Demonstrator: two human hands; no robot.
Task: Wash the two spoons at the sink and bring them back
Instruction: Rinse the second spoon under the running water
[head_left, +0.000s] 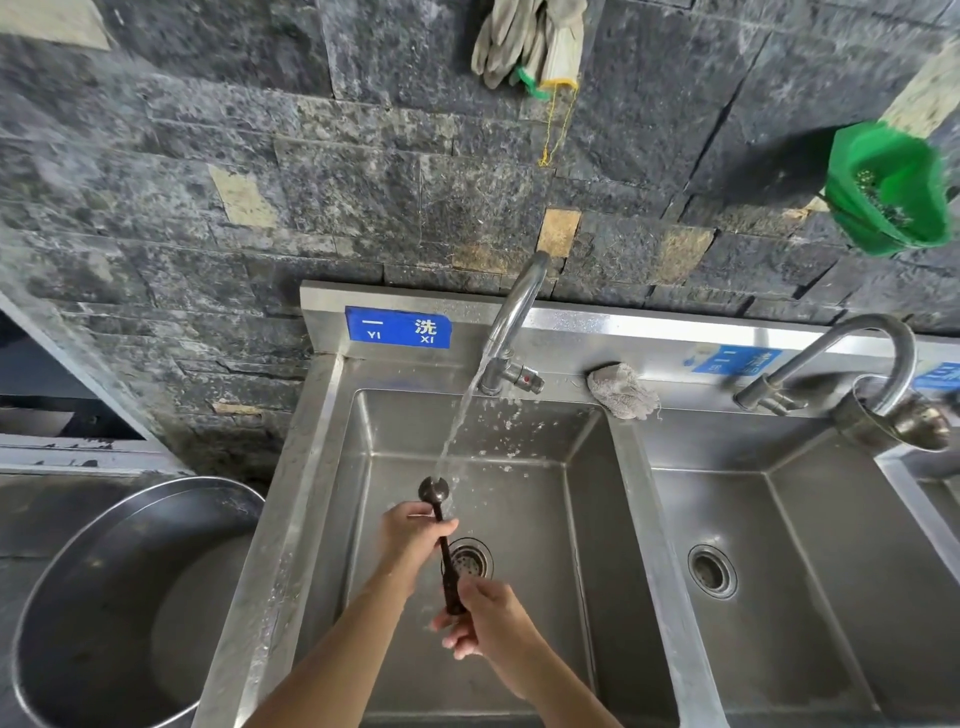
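Dark stone tiles cover the wall (208, 182) behind a stainless steel sink unit (291, 493) with several basins. Its running tap (511, 322) serves as the landmark: it stands at the back rim of the left basin and sends a stream of water (457, 426) slanting forward and down.

At the foot of that stream, straight in front of the tap, is a dark spoon (445, 558), its round bowl pointing toward the tap and right beside the water. Whether a second spoon lies against it cannot be told. The left hand (410, 535) grips the handle just behind the bowl, fingers wrapped round it. The right hand (488, 618), farther from the tap, pinches the handle's tail end between curled fingers. Below the handle sits the basin's drain (475, 558).

Just left of the tap, a blue label (398, 327) is stuck on the backsplash. Just right of it, a grey cloth (623, 392) lies on the rim. Farther right stands a second tap (852, 353), with no water visible from it. Above the running tap hang grey gloves (530, 41); up and to its right hangs a green bag (888, 192). Well left of the tap and nearer the person sits a large steel bowl (130, 597).
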